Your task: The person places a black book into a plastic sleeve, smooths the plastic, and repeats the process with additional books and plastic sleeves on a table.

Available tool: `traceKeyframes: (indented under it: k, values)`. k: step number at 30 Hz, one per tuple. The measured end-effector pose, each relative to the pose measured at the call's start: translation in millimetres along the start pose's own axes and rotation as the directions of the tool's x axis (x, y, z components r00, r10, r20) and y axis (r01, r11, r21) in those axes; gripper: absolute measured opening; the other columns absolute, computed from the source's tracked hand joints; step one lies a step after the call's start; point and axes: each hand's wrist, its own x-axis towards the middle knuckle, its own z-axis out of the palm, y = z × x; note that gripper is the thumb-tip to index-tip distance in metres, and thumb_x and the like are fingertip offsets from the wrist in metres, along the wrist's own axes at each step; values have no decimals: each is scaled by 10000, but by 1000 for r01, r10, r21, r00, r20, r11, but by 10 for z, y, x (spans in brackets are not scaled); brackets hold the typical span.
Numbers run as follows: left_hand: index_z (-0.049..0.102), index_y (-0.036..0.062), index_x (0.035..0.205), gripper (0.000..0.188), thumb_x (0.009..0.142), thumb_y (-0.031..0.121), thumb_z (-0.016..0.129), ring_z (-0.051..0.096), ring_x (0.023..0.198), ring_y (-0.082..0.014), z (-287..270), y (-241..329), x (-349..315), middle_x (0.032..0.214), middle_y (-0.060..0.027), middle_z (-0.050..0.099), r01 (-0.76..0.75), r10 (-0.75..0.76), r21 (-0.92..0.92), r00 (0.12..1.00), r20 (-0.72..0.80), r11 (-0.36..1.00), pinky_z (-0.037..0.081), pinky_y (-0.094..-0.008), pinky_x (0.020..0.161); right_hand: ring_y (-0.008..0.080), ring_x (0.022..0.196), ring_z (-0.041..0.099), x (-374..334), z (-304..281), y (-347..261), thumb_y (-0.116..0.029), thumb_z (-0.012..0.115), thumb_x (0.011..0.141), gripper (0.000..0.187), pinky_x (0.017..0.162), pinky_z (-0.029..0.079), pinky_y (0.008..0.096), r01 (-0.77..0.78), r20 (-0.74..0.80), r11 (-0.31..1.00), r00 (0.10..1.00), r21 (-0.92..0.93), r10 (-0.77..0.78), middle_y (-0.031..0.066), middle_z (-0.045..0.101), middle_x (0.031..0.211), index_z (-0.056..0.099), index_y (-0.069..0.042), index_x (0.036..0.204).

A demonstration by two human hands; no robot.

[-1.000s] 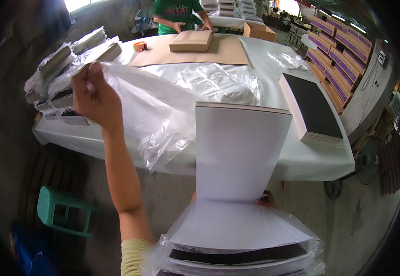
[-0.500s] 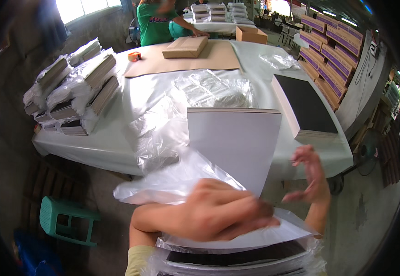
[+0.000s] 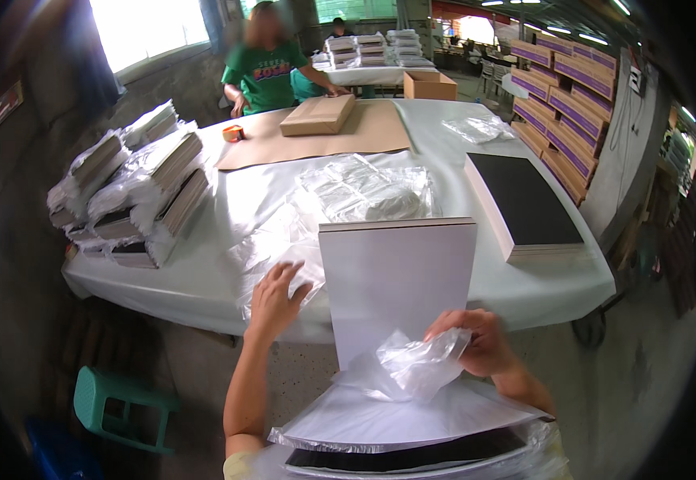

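Note:
A stack of white boards [image 3: 397,280] stands upright against the near table edge, its lower part reaching into clear plastic film. My right hand [image 3: 480,340] is closed on a crumpled bunch of plastic film [image 3: 421,364] in front of the boards. Left of the boards, my left hand [image 3: 276,298] is raised with fingers apart and holds nothing. Close behind it lie loose clear plastic bags [image 3: 272,240] on the table; whether the fingertips touch them I cannot tell. Nearest to me is a plastic-wrapped bundle of boards [image 3: 412,460] with a dark face showing.
Plastic-wrapped board bundles [image 3: 144,184] are piled at the table's left. Black-topped boards [image 3: 528,200] lie right. Across the white-covered table [image 3: 172,284], a person in green [image 3: 264,76] touches a brown-wrapped parcel [image 3: 318,114] on kraft paper. A green stool [image 3: 124,404] stands at lower left.
My left hand has moved up and left, away from the front of the boards. My right hand, earlier open at the right, has come inward and closed on the plastic film.

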Motion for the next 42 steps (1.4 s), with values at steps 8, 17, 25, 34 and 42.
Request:
traceKeyframes:
  k: [8,17,25,34,42]
  values:
    - [325,294,1316,544,808,421,474,102,1317,-311,986,-589,675,1432,-40,155,-107,5,201,894,448,974,116,-585,1001,185,812,606,22,89,106,73,603,708,237,706,464,266,-49,173,999,984,-12,50,85,621,893,601,-19,926]
    - [436,177,1234,460,798,323,470,180,1304,-230,1997,-900,1531,1356,-24,314,-138,138,-3,990,9,990,154,-526,1020,191,796,612,2,205,130,63,600,717,252,672,470,260,-91,224,993,969,-73,105,83,621,898,593,-30,951]
    - [540,26,996,219,779,53,549,480,970,-250,1143,-436,1263,1048,-126,512,-209,-32,-239,685,-728,948,362,-315,876,100,792,551,-145,145,160,-45,656,689,420,668,448,236,-286,-257,950,934,-126,247,49,580,920,481,-64,1070]
    - [228,3,1308,863,625,172,727,356,1185,-273,-28,1101,76,1292,-150,333,-652,293,-587,750,-593,480,330,-379,886,10,679,421,153,-121,129,1,550,763,92,577,340,179,-170,-417,980,887,102,197,-45,481,694,473,-48,773]
    - [520,-22,1072,326,775,51,630,550,896,-126,328,1302,10,968,-90,590,-35,303,-992,953,5,124,438,-218,746,48,716,446,170,-46,176,-158,658,743,221,623,343,189,-133,-496,991,861,-12,110,-15,520,780,510,-47,864]
